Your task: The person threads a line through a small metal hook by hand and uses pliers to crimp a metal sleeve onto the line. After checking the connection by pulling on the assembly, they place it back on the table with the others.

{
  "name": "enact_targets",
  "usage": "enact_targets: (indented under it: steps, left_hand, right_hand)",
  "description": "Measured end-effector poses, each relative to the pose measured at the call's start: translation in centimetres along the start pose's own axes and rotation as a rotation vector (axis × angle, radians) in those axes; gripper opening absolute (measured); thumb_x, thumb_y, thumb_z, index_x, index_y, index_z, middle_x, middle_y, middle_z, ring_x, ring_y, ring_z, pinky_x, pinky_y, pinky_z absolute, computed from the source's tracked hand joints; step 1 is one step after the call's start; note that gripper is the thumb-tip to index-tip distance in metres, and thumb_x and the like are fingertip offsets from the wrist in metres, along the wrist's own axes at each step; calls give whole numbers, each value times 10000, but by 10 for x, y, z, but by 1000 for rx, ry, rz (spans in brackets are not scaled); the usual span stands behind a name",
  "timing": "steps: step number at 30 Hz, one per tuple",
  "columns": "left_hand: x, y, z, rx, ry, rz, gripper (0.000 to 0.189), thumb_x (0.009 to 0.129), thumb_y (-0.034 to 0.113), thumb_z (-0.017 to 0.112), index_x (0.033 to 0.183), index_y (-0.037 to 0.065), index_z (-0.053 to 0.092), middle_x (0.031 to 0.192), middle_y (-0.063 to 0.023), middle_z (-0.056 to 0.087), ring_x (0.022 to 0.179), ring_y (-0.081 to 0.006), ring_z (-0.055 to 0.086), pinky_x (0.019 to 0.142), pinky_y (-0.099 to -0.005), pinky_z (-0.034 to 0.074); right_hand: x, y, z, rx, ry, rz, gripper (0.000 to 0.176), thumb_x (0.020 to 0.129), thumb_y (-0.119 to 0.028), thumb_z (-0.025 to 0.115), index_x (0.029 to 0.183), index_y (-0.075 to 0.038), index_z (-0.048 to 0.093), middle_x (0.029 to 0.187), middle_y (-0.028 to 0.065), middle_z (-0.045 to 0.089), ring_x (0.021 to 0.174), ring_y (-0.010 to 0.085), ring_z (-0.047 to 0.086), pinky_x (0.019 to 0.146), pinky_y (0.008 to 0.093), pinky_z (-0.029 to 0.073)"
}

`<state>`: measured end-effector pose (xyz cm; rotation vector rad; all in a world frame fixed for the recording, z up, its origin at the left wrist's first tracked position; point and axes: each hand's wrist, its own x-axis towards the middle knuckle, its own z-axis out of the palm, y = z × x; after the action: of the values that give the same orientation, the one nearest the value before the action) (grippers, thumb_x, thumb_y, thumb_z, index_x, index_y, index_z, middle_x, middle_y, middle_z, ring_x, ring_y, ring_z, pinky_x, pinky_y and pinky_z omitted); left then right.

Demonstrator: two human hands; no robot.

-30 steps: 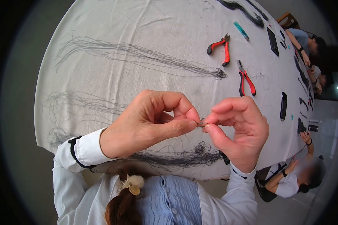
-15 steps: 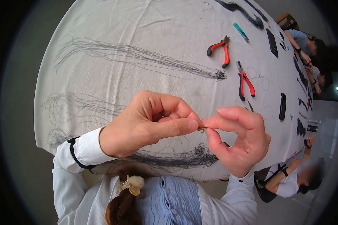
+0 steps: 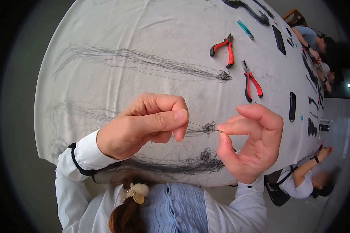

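My left hand point(image 3: 151, 118) is closed, thumb against the index finger, and a thin dark strand point(image 3: 198, 124) appears to run from its fingertips towards the right. To its right, my right hand point(image 3: 254, 141) pinches the strand's end between thumb and index finger; the other fingers curl loosely. Behind and between the hands lies a bundle of thin dark strands with a curled, looped end point(image 3: 209, 129). Nearer my body is a thicker dark bundle point(image 3: 163, 166), partly hidden by my left wrist. A third bundle point(image 3: 144, 58) stretches across the cloth beyond my hands.
Red-and-black cutting pliers point(image 3: 230, 58) and long-nosed pliers point(image 3: 248, 87) lie past my right hand. Near them are a teal tube-like item point(image 3: 245, 30), a phone point(image 3: 279, 40) and a black oblong object point(image 3: 292, 106). Other people sit along the right edge of the white-covered table point(image 3: 93, 23).
My hands have drawn apart: the left has moved slightly left and the right slightly right. The strand and the middle bundle's curled end now show between them.
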<state>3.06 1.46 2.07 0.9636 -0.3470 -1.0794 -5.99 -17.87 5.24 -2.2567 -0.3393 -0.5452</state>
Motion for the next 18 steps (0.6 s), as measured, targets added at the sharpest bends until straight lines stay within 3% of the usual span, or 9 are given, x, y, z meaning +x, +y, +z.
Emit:
enact_targets:
  steps: [1, 2, 3, 5, 6, 7, 9, 10, 18]
  left_hand:
    - [2, -3, 0, -90, -12, 160, 324, 940, 283, 505, 688, 89, 562, 782, -24, 522, 745, -101, 442, 628, -244, 362]
    - [2, -4, 2, -193, -1, 214, 316, 943, 312, 493, 709, 106, 546, 882, -67, 531, 960, -183, 457, 823, -324, 402]
    - [2, -4, 6, -189, -5, 210, 316, 943, 312, 493, 709, 106, 546, 882, -67, 531, 960, -183, 457, 823, -324, 402]
    - [0, -3, 12, -464, -65, 292, 288, 933, 336, 507, 748, 116, 515, 818, -50, 540, 925, -197, 521, 891, -374, 416]
    - [0, -3, 5, -427, -206, 315, 280, 932, 342, 511, 773, 113, 483, 724, -18, 506, 733, -157, 510, 814, -355, 427]
    - [-1, -2, 2, -429, -206, 311, 280, 932, 342, 511, 773, 113, 483, 724, -18, 506, 733, -157, 510, 814, -355, 427]
    - [-4, -1, 1, -171, 20, 217, 272, 940, 319, 499, 773, 105, 478, 655, 12, 458, 586, -123, 424, 711, -326, 408]
    - [-4, 0, 6, -200, 84, 215, 271, 940, 289, 504, 749, 100, 468, 640, 13, 428, 565, -104, 362, 627, -292, 360]
    - [-5, 5, 10, -137, 115, 169, 247, 926, 253, 533, 755, 81, 487, 655, 1, 470, 578, -94, 406, 592, -257, 340]
  right_hand:
    - [0, 1, 0, 18, 5, -8, 420, 599, 140, 636, 983, 50, 491, 1004, 122, 633, 661, 139, 665, 602, 236, 511]
    - [0, 2, 0, 16, 12, -5, 420, 599, 140, 636, 983, 50, 491, 1004, 122, 633, 661, 139, 665, 602, 236, 511]
    - [1, 3, 0, 36, -2, -1, 441, 601, 140, 634, 1003, 57, 471, 1013, 130, 629, 659, 136, 664, 620, 239, 508]
    - [0, 4, 0, 57, -13, 6, 464, 603, 140, 632, 1023, 64, 450, 1023, 139, 625, 657, 134, 664, 638, 241, 504]
    - [-1, 4, 1, 89, -29, 38, 497, 624, 129, 613, 1073, 51, 417, 875, 103, 619, 656, 133, 628, 657, 240, 479]
    - [-2, 4, 2, 122, -47, 70, 530, 644, 117, 594, 1124, 38, 384, 726, 67, 614, 654, 132, 592, 677, 240, 453]
    - [-3, 5, 2, 134, -48, 59, 498, 623, 124, 616, 1072, 37, 417, 801, 74, 621, 633, 118, 609, 658, 228, 469]
    - [-3, 5, 2, 148, -50, 44, 467, 602, 130, 638, 1019, 37, 450, 877, 82, 628, 611, 104, 626, 639, 217, 484]
    - [-9, 3, 15, 242, 72, 110, 428, 593, 149, 631, 954, 2, 453, 754, 33, 564, 583, 80, 564, 565, 199, 466]
